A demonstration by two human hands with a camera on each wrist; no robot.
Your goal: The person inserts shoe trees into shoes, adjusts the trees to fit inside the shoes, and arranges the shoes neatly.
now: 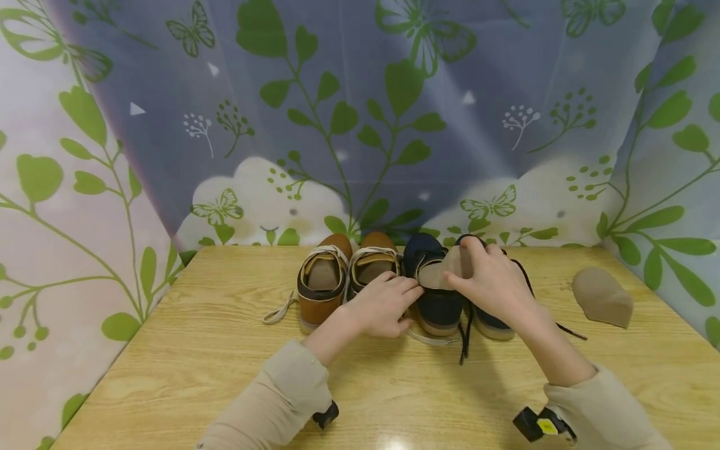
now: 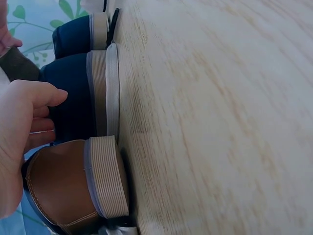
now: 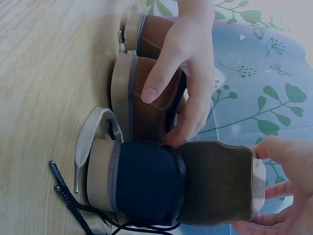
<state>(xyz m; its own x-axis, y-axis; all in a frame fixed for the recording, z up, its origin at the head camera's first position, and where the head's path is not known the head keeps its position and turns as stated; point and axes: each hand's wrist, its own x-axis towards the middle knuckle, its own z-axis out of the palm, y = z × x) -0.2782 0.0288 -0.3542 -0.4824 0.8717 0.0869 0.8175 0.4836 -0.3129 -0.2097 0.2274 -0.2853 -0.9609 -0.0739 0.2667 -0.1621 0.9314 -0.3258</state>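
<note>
My right hand (image 1: 495, 278) pinches a beige molded shoe insert (image 1: 440, 274) by its end. The insert's other end reaches into the opening of a navy shoe (image 1: 441, 309); its brown, hollow inner face shows in the right wrist view. My left hand (image 1: 384, 306) is at that shoe's heel, fingers loosely bent by the collar on the side of the brown shoes. Its thumb stands apart from them. A second navy shoe (image 1: 495, 324) is partly hidden under my right hand. A similar beige insert (image 1: 603, 297) lies on the table at the right.
Two brown shoes (image 1: 320, 306) with cream laces stand left of the navy pair, heels toward me. Black laces (image 1: 464, 337) and a cream lace (image 1: 433, 339) trail on the wooden table (image 1: 185, 350). A patterned cloth backdrop (image 1: 360, 125) rises behind the toes.
</note>
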